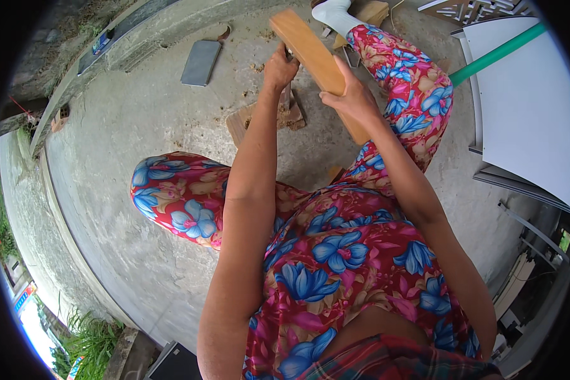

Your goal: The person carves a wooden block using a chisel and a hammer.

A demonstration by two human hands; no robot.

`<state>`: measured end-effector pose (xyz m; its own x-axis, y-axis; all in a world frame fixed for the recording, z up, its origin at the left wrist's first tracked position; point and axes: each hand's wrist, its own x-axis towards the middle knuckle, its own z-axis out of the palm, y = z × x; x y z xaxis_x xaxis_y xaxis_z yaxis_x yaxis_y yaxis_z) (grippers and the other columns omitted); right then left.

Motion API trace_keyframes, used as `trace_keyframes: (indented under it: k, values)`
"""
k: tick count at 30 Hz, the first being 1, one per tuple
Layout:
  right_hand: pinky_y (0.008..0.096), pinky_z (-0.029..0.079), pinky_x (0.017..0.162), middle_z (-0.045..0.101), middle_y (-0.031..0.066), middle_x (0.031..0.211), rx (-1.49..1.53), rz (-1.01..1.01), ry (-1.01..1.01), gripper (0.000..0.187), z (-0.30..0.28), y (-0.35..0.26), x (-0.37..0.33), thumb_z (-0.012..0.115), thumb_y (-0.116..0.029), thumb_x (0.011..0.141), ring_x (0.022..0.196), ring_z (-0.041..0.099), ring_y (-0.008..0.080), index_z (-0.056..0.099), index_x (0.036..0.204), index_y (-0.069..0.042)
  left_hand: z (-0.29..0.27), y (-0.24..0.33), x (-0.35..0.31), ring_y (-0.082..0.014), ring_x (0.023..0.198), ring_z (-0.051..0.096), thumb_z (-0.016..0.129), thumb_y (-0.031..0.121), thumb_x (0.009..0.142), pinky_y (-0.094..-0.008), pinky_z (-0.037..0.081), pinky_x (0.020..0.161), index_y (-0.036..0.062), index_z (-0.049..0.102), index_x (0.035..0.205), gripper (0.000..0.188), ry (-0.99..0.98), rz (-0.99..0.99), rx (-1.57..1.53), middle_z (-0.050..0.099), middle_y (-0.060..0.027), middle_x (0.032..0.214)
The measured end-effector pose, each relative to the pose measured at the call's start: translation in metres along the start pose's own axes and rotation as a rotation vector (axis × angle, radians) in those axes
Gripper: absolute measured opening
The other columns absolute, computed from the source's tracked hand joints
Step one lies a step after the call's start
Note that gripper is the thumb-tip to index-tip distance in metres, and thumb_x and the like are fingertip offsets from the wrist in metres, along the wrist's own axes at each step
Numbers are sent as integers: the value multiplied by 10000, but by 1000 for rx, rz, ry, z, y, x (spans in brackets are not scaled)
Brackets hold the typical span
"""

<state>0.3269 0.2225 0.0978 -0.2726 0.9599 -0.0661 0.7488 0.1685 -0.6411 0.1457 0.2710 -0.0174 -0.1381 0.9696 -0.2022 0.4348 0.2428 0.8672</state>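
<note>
Right hand [357, 99] clasps plank [318, 62], thumb across its face; left hand [279, 69] half-curled at its edge, grip unclear. Likely step: steadying; next move needs firm right grip.

A person wears a loose red top [335, 253] printed with large blue flowers, pink leaves and tan blooms — the matching trousers [418, 88] carry the same pattern down both legs. The forearms [250, 158] and hands are bare. At the far end of the right leg is a white sock [335, 16]; nearest, dark red-and-green plaid cloth [392, 364] crosses the top.
</note>
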Motion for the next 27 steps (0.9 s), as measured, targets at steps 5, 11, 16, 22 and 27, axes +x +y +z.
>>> trace_keyframes:
  k: [5,11,16,22,27]
  values:
    - [415,471,984,598,233,1280,23,33,-43,931,-4,-3,-7,762,-336,704,1181,590,371,323,1497,-124,3,3,-5,-401,1033,647,688,302,820,-463,501,862,52,522,1276,546,-19,-7,-20,689,-219,1077]
    - [417,465,989,586,235,1298,-93,110,-122,912,9,13,-8,753,-341,713,1189,582,375,331,1494,-130,12,-24,-6,-409,1063,637,685,310,816,-467,492,894,54,513,1298,572,26,66,28,676,-228,1113]
    - [343,524,887,612,191,1174,245,61,20,822,12,26,-20,721,-344,820,1013,648,265,326,1486,-70,7,-10,-4,-415,1064,633,688,312,812,-474,489,894,41,527,1266,553,10,11,50,676,-231,1111]
    - [322,553,657,570,119,941,974,841,-410,642,-5,13,-52,631,-459,879,794,623,177,422,1306,-28,-22,-8,-8,-413,979,655,699,316,798,-455,500,850,55,558,1205,503,124,29,-64,700,-205,1011]
    - [314,554,666,546,106,973,1081,1081,-620,635,-1,6,-91,604,-478,891,794,611,173,415,1268,-2,-37,-7,-19,-385,929,668,699,306,794,-439,501,827,56,584,1165,462,184,39,-160,705,-190,954]
